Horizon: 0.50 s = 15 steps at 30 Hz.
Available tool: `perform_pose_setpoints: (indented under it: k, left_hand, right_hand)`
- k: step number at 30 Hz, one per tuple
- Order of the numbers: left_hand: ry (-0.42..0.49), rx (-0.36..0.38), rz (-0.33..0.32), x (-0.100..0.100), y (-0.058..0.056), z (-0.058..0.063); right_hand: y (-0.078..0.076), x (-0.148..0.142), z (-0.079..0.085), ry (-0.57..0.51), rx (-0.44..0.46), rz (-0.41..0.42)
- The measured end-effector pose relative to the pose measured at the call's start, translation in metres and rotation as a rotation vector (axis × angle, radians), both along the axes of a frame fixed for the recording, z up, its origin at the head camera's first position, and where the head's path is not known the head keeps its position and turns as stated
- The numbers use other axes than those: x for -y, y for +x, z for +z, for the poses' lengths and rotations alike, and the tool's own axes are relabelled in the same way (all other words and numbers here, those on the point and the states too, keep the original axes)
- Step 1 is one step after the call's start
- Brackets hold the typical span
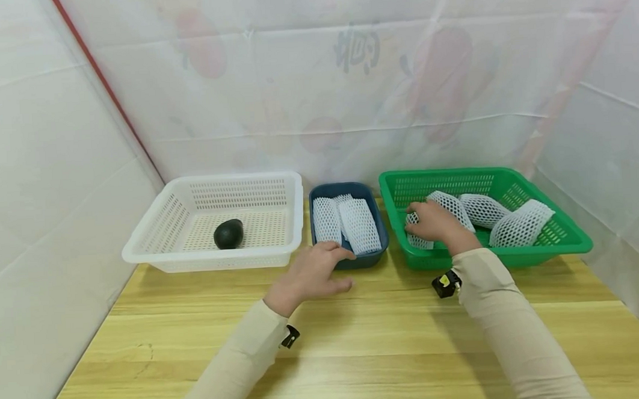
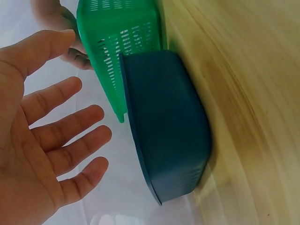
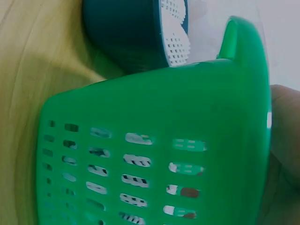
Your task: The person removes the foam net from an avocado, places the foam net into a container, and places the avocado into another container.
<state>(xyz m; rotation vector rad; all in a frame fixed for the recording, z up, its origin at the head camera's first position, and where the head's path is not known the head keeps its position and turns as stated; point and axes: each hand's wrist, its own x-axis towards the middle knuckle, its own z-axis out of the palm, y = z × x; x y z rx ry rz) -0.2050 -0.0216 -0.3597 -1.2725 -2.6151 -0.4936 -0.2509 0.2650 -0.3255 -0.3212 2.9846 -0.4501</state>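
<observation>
My right hand [image 1: 437,222] reaches into the green basket [image 1: 571,243] and grips a white foam net sleeve [image 1: 420,242] at the basket's left end; its fingertips are partly hidden. More netted pieces, one a bulging foam net [image 1: 521,224], lie beside it. My left hand [image 1: 315,272] hovers at the front edge of the dark blue bin [image 1: 379,258], its fingers spread and holding nothing, as the left wrist view also shows. Flat white foam nets [image 1: 360,226] lie in that bin. The right wrist view shows mostly the green basket's side [image 3: 140,108].
At the left stands a white perforated basket [image 1: 214,260] with one dark avocado [image 1: 228,234] in it. All three containers stand in a row on the wooden table [image 1: 360,354]. White sheeting [image 1: 271,105] hangs behind and at both sides.
</observation>
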Motion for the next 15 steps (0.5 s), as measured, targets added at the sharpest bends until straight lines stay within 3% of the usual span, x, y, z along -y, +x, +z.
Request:
perform_pose_setpoints:
  k: [6, 15]
  left_hand:
    - [-0.004, 0.006, -0.014, -0.005, 0.003, -0.004]
    - [-0.087, 0.103, -0.002, -0.013, 0.008, -0.009]
  right_hand:
    - [-0.002, -0.002, -0.004, 0.011, 0.036, -0.041]
    - [-0.008, -0.011, -0.015, -0.041, 0.084, -0.098]
